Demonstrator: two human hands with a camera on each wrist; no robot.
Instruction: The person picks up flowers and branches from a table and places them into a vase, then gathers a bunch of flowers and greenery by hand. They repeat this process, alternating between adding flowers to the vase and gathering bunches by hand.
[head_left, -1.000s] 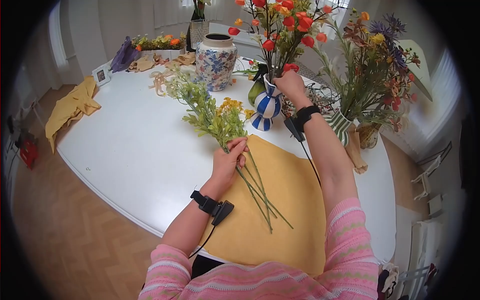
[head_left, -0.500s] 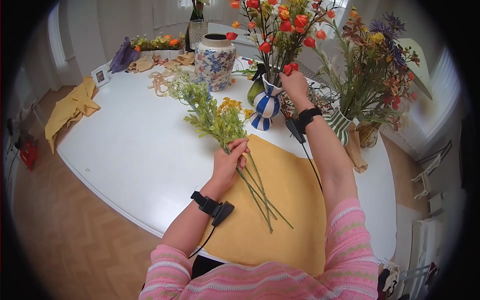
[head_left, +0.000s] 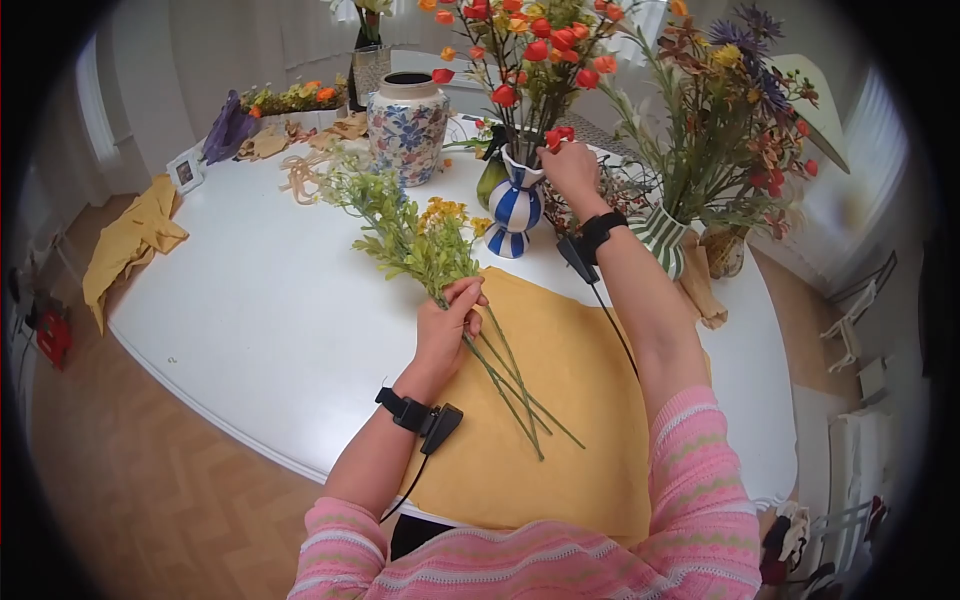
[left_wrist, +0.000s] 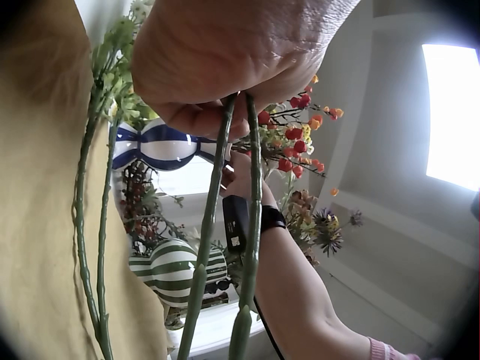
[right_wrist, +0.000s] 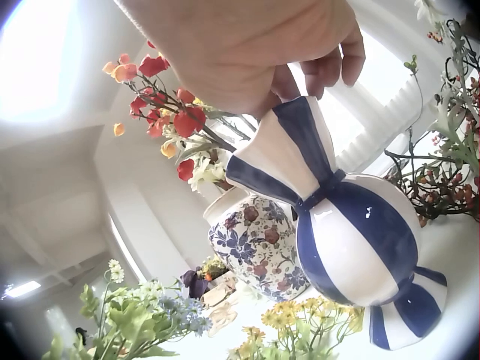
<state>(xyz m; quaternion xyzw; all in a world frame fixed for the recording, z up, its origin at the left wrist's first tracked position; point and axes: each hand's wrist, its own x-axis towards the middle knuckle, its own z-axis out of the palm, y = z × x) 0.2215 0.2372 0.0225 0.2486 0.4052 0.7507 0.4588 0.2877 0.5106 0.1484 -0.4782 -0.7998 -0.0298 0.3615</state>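
My left hand [head_left: 447, 322] grips several green stems [head_left: 515, 385] topped by leafy sprigs [head_left: 425, 255] and small yellow flowers [head_left: 440, 215]. The stems' bare ends hang down over yellow wrapping paper [head_left: 590, 400]. My right hand [head_left: 573, 175] is at the mouth of a blue-and-white striped vase [head_left: 516, 208], its fingers curled at the stems just above the rim. Red and orange flowers [head_left: 540, 48] rise from this vase. In the right wrist view, the vase's flared rim [right_wrist: 281, 142] hides part of the fingers [right_wrist: 322, 71].
A floral-painted vase [head_left: 405, 135] stands farther back on the white table [head_left: 250, 290]. On the right is a green-striped vase [head_left: 660, 242] full of mixed flowers [head_left: 715, 130]. Crumpled yellow paper [head_left: 135, 235] hangs over the left edge near a small picture frame [head_left: 185, 172].
The head view has shifted, so the table's things sit a little farther left. The red and orange flowers have moved left. Both hands stay in much the same places.
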